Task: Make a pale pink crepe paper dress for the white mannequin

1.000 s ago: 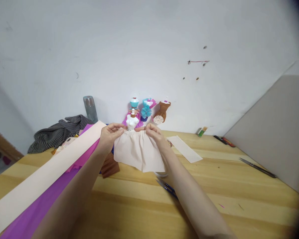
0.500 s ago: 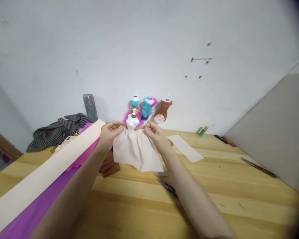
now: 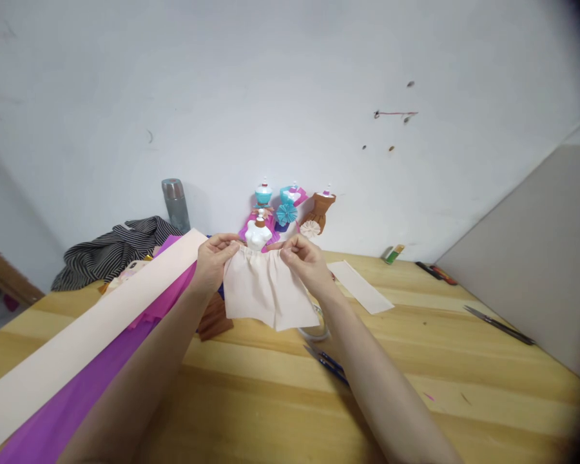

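A cream crepe paper piece (image 3: 270,290), gathered along its top edge, hangs like a small skirt in front of a white miniature dress form (image 3: 258,234) with a brown neck band. My left hand (image 3: 217,258) pinches the paper's upper left corner between thumb and fingers. At the upper right corner my right hand (image 3: 303,258) pinches it too. The gathered edge lies across the lower end of the dress form, whose base is hidden. Just behind stand several dressed forms, one with a turquoise rosette (image 3: 287,213) and one in brown paper (image 3: 321,209).
Cream (image 3: 101,322) and purple paper strips (image 3: 77,399) slant across the left side. Scissors (image 3: 326,362) and a tape roll (image 3: 316,328) lie below my right forearm. A cream strip (image 3: 360,285), a glue bottle (image 3: 395,254) and black tweezers (image 3: 500,324) are rightward; a flask (image 3: 174,205) stands at back left.
The paper's hanging lower edge has swung slightly up and right, showing more of the tape roll. My right hand's fingers have shifted a little along the gathered edge; both hands keep their pinch.
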Available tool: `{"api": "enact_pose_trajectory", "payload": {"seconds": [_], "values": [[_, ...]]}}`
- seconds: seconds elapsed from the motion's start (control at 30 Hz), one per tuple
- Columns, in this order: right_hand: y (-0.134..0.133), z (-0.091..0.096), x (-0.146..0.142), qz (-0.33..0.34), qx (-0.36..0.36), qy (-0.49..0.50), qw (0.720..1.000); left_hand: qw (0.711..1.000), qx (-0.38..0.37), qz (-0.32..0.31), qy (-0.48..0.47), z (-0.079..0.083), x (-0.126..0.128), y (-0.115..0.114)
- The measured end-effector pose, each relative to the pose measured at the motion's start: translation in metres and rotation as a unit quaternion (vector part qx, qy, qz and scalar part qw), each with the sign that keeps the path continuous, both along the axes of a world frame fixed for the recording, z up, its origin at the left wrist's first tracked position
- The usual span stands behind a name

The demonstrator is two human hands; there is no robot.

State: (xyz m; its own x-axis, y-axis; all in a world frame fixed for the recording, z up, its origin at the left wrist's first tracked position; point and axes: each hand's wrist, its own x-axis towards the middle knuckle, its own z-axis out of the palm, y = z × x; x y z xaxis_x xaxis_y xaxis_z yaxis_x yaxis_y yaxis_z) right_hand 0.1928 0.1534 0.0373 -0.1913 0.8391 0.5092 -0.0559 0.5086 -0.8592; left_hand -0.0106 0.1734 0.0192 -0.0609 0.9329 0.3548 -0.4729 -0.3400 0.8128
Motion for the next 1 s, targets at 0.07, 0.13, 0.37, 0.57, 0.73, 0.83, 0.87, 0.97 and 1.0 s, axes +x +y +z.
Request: {"api": "enact_pose_trajectory", "payload": {"seconds": [0.07, 0.13, 0.37, 0.57, 0.73, 0.83, 0.87, 0.97, 1.0], "values": [[-0.001, 0.001, 0.000, 0.006, 0.001, 0.007, 1.000, 1.000, 0.002, 0.001, -0.001, 0.000, 0.000, 0.000], [-0.002, 0.001, 0.000, 0.018, -0.003, 0.018, 1.000, 1.000, 0.005, 0.001, 0.002, 0.000, 0.000, -0.001], [-0.004, 0.002, 0.006, 0.063, -0.035, 0.001, 0.997, 0.999, 0.026, -0.006, 0.022, 0.002, -0.001, -0.003], [-0.014, 0.007, 0.006, 0.073, -0.006, -0.040, 0.997, 0.999, 0.032, -0.010, 0.029, 0.005, -0.003, -0.004], [-0.019, 0.009, 0.001, 0.058, 0.012, -0.064, 0.996, 0.999, 0.033, -0.015, 0.032, 0.008, -0.007, -0.005], [-0.019, 0.009, 0.001, 0.061, 0.000, -0.061, 0.996, 0.999, 0.034, -0.012, 0.033, 0.009, -0.008, -0.005], [-0.018, 0.010, 0.002, 0.064, -0.004, -0.059, 0.996, 0.999, 0.034, -0.012, 0.033, 0.009, -0.008, -0.005], [-0.020, 0.013, 0.005, 0.068, -0.014, -0.059, 0.996, 0.999, 0.033, -0.012, 0.040, 0.009, -0.007, -0.006], [-0.020, 0.013, 0.005, 0.068, -0.016, -0.061, 0.996, 0.998, 0.033, -0.012, 0.043, 0.009, -0.007, -0.006]]}}
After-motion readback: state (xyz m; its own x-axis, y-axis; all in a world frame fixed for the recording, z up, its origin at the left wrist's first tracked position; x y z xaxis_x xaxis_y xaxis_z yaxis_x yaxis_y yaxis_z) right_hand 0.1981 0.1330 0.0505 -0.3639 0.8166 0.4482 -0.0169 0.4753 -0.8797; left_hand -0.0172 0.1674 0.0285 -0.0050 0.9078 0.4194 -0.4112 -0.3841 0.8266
